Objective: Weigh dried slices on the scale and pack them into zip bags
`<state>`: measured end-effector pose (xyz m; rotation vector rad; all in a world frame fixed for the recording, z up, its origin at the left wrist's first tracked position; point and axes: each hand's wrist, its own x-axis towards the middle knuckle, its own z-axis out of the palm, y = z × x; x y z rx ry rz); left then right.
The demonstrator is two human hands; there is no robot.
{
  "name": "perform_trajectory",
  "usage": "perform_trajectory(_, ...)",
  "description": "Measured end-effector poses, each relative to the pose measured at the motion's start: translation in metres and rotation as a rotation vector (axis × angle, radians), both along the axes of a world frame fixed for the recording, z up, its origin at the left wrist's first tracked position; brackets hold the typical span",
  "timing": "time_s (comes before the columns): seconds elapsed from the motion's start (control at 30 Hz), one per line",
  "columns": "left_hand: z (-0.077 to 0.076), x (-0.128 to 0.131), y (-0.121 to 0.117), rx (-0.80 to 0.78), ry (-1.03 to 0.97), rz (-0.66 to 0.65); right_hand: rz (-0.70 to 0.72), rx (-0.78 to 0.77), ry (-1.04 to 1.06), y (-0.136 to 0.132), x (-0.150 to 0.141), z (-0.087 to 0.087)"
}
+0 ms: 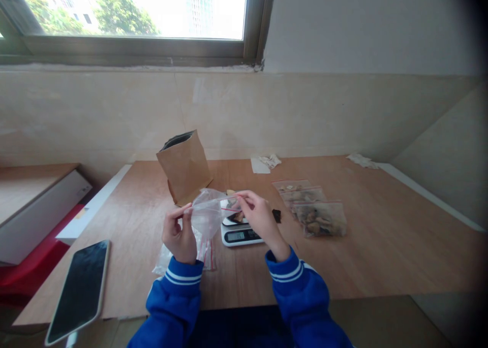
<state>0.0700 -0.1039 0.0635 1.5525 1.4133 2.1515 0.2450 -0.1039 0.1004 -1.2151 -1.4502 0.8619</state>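
Between my two hands, above the table, a clear zip-lock bag (208, 217) with a red line near its mouth is stretched out. My left hand (180, 233) pinches one side of it with thumb and fingers. The other side is pinched in my right hand (256, 215). Behind and below the bag stands a white kitchen scale (235, 238) with a lit display; brownish dried pieces (239, 217) lie on top, partly covered by the bag and my right hand. Several flat clear bags (206, 251) with red seals lie under my left hand.
An open brown paper pouch (186, 167) stands at the back left. Filled zip-lock bags (322, 220) overlap on the right. A phone (80, 289) with a cable lies at the left edge. Crumpled tissue (270, 161) and white paper (260, 165) lie near the wall.
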Motion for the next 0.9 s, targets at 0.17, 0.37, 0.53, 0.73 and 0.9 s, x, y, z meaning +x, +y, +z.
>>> perform_trajectory(0.17,-0.009,0.0,0.018,0.043,-0.007,-0.011,0.067,0.018,0.015,0.005,0.029,-0.015)
perform_trajectory(0.37,-0.024,0.001,0.031,0.083,-0.059,0.166,-0.31,0.134,-0.386,0.007,0.049,-0.059)
perform_trajectory(0.53,-0.032,0.004,0.03,0.095,-0.063,0.189,-0.246,0.135,-0.596,0.009,0.05,-0.083)
perform_trajectory(0.73,-0.04,0.007,0.028,0.104,-0.025,0.102,-0.308,0.121,-0.467,0.012,0.052,-0.071)
perform_trajectory(0.9,-0.048,0.009,0.029,0.081,-0.069,0.063,-0.209,0.239,-0.244,0.01,0.026,-0.017)
